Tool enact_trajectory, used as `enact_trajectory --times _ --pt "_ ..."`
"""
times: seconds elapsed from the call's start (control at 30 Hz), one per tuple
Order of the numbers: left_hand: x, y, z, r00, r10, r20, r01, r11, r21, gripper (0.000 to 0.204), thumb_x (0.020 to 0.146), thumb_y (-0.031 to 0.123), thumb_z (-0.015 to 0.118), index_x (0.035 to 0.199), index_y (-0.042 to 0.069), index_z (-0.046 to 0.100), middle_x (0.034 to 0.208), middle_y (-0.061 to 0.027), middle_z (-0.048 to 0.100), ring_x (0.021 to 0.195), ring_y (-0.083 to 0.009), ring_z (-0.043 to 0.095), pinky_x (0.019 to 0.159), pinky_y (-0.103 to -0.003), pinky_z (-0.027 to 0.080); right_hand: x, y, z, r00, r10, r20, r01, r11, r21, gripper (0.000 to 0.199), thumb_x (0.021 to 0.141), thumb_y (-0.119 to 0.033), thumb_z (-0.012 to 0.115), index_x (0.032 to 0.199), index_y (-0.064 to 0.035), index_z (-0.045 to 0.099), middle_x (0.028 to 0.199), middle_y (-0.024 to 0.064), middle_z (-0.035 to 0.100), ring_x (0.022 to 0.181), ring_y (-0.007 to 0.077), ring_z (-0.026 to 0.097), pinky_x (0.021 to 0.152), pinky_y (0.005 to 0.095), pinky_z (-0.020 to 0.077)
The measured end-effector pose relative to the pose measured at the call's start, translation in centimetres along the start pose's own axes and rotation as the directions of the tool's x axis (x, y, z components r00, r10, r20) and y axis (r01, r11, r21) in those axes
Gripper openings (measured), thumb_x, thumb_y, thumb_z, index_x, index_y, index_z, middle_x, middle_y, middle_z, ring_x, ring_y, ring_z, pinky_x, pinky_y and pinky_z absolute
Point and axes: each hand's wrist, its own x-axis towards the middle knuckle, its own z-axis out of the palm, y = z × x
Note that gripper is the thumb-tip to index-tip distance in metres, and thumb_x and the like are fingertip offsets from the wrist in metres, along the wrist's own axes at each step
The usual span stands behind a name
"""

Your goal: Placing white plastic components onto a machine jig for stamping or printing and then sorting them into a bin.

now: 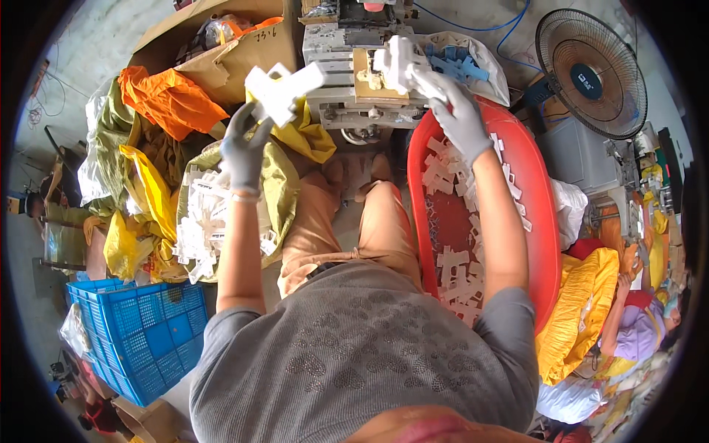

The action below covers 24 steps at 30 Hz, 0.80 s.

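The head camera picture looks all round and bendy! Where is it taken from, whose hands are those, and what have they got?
There's no robot here: a person wears the camera on their head, looking down, and its wide lens bends things. The grey shirt is theirs.

Both hands wear grey gloves. The right hand holds a white plastic part by a grey metal machine. A blurry white piece is at the left hand's fingertips; I can't tell how firmly it's held.

More white pieces lie in the red tub on the right and the greenish sack on the left.
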Motion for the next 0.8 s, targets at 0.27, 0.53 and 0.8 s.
enact_trajectory --times 0.27,0.53,0.8 --pt "-7.8 -7.4 -12.2 0.9 -0.418 -0.122 0.435 0.869 0.235 0.041 0.081 0.023 0.068 0.119 0.008 0.059 0.108 -0.0095 0.065 0.097 -0.0173 0.062 0.085 -0.028 0.049 5.0 1.0 0.4 0.893 -0.075 0.445 0.194 0.954 -0.228 0.045 0.083 -0.006 0.056 0.128 -0.0131 0.05 0.122 0.0139 0.051 0.114 0.0327 0.047 0.099 0.0364 0.0369" --pt "-15.2 -15.7 -17.6 0.868 -0.468 -0.165 0.491 0.859 0.146 0.041 0.083 0.008 0.065 0.121 -0.003 0.053 0.109 -0.0094 0.06 0.098 -0.018 0.056 0.085 -0.029 0.046 3.7 -1.7 -0.5 0.911 -0.165 0.379 0.331 0.84 -0.429 0.059 0.082 -0.024 0.062 0.136 -0.0161 0.041 0.14 0.0164 0.034 0.122 0.0398 0.038 0.104 0.0436 0.0317" --pt "-13.8 -15.7 -20.6 0.915 -0.306 -0.263 0.391 0.834 0.39 0.036 0.088 0.015 0.057 0.12 0.0 0.052 0.122 -0.0179 0.055 0.112 -0.0291 0.053 0.095 -0.036 0.04 2.9 -8.3 -6.3 0.9 -0.22 0.375 0.326 0.913 -0.246 0.032 0.083 -0.017 0.06 0.112 -0.0042 0.058 0.108 0.0138 0.059 0.101 0.0319 0.055 0.09 0.039 0.0428"
